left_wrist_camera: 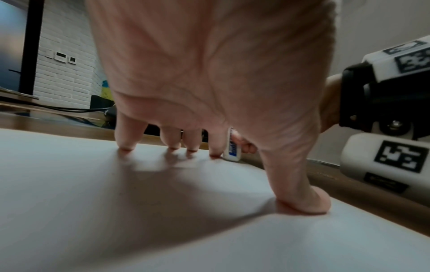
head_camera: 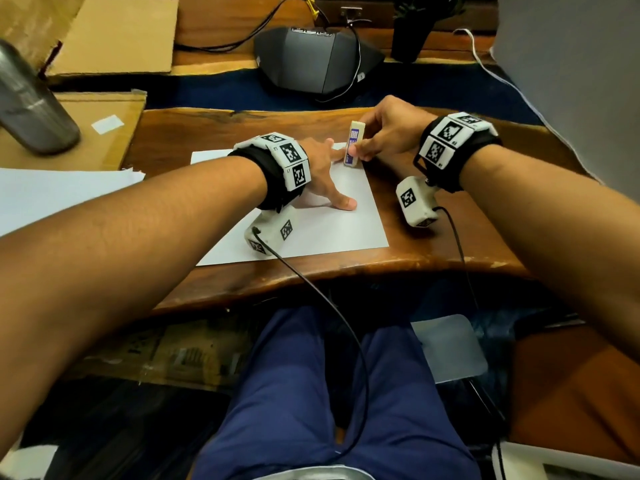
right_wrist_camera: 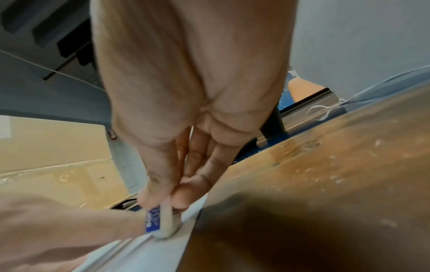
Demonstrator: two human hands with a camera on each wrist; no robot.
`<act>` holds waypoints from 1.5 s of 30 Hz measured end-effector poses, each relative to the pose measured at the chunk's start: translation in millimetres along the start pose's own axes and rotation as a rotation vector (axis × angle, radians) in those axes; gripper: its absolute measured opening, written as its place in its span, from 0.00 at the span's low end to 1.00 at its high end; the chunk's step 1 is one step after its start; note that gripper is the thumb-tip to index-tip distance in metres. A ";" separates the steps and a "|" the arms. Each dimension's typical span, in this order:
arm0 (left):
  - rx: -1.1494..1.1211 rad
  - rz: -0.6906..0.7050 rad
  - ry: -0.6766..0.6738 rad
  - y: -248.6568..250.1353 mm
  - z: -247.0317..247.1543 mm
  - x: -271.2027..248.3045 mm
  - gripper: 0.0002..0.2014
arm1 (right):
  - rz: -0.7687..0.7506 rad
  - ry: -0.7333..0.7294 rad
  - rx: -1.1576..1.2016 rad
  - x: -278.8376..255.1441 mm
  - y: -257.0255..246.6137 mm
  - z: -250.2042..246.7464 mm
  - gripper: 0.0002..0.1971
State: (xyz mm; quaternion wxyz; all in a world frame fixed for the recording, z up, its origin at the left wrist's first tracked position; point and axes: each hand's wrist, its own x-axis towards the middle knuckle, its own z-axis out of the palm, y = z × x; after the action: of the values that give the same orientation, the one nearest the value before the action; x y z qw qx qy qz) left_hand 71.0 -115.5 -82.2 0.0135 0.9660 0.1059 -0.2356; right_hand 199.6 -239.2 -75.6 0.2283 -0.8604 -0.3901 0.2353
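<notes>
A white sheet of paper (head_camera: 332,220) lies on the wooden desk (head_camera: 467,244). My left hand (head_camera: 325,174) is spread on the sheet, fingertips (left_wrist_camera: 125,147) and thumb pressing it flat. My right hand (head_camera: 381,136) pinches a white eraser (head_camera: 354,144) with a blue sleeve between thumb and fingers. The eraser stands on end, its lower tip on the paper's far right corner, right beside my left index finger. The eraser (left_wrist_camera: 232,149) shows behind my left fingers, and the eraser (right_wrist_camera: 160,222) appears again at the paper (right_wrist_camera: 144,257) edge in the right wrist view.
A dark conference speaker (head_camera: 318,60) with cables sits beyond the desk. Cardboard (head_camera: 114,36), a steel bottle (head_camera: 31,102) and loose white sheets (head_camera: 52,195) are at the left. Wrist-camera cables (head_camera: 329,306) hang over the desk's near edge toward my lap.
</notes>
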 end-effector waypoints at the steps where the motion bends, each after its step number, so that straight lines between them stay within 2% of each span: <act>1: -0.003 -0.003 0.000 0.5 0.1 -1.0 0.57 | -0.002 0.052 0.005 0.4 0.6 1.0 0.11; 2: -0.006 -0.004 0.001 0.5 -0.1 -1.4 0.57 | -0.005 0.053 0.000 0.6 0.5 1.0 0.11; 6: -0.026 0.006 -0.006 -1.9 1.6 -0.8 0.57 | 0.060 -0.229 -0.001 -1.8 -0.5 -6.4 0.12; 7: -0.023 0.006 -0.007 -1.3 1.5 -0.5 0.57 | 0.056 -0.210 0.002 -1.5 0.5 -6.9 0.11; 10: -0.025 0.011 -0.006 -0.5 2.1 0.1 0.57 | 0.017 0.032 0.011 1.3 4.4 -2.4 0.09; 11: -0.024 0.012 -0.004 -0.5 1.9 -0.2 0.57 | -0.006 0.069 0.013 1.1 5.4 -1.2 0.09; 12: -0.020 0.014 -0.001 -0.3 1.4 -0.6 0.57 | -0.024 0.052 -0.001 0.8 6.2 -1.0 0.09; 15: -0.027 0.014 -0.009 -1.5 1.6 -1.1 0.57 | 0.006 -0.184 -0.012 -1.6 2.5 -6.5 0.08; 16: -0.024 0.014 -0.013 -1.2 2.2 -1.4 0.57 | 0.012 -0.208 -0.005 -1.2 1.5 -7.1 0.08; 20: -0.022 0.020 -0.010 -0.6 2.2 -1.3 0.57 | 0.003 0.037 -0.003 6.6 3.1 -4.2 0.10; 21: -0.026 0.021 -0.011 -1.5 2.1 -0.6 0.57 | -0.008 0.040 -0.016 5.9 4.1 -3.4 0.10; 24: -0.044 0.022 -0.025 -4.4 3.3 1.0 0.59 | 0.022 -0.180 0.033 -1.3 3.3 -5.3 0.06; 26: -0.040 0.026 -0.035 -4.3 4.7 3.5 0.60 | 0.033 -0.233 0.083 -1.9 4.3 -7.5 0.07; 31: -0.037 0.011 -0.019 -3.9 4.5 2.8 0.61 | 0.007 0.085 0.031 15.0 5.8 -4.3 0.09; 32: -0.041 0.009 -0.015 -3.8 4.3 2.6 0.62 | 0.001 0.063 0.019 15.6 5.9 -4.4 0.08; 35: -0.052 0.013 -0.010 -5.8 5.0 4.8 0.63 | 0.027 -0.173 0.036 15.4 3.5 -8.2 0.10; 36: -0.055 0.015 -0.013 -5.9 5.4 5.8 0.63 | 0.038 -0.191 0.050 14.5 2.6 -8.3 0.10; 37: -0.054 0.015 -0.012 -5.8 5.4 7.0 0.63 | 0.041 -0.151 0.048 15.1 1.8 -8.4 0.09; 41: -0.073 0.010 -0.009 -4.5 5.3 7.3 0.63 | 0.061 0.248 -0.002 19.6 -0.7 -2.4 0.10; 45: -0.109 0.010 -0.008 -7.1 8.3 10.9 0.63 | -0.011 0.301 0.059 -3.3 -4.8 -4.9 0.10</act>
State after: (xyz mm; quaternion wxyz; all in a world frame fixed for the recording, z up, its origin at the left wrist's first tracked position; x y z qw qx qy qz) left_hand 75.3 -107.1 -94.5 0.0679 0.9633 0.1138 -0.2333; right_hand 197.8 -240.0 -68.3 0.3105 -0.8767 -0.3494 0.1139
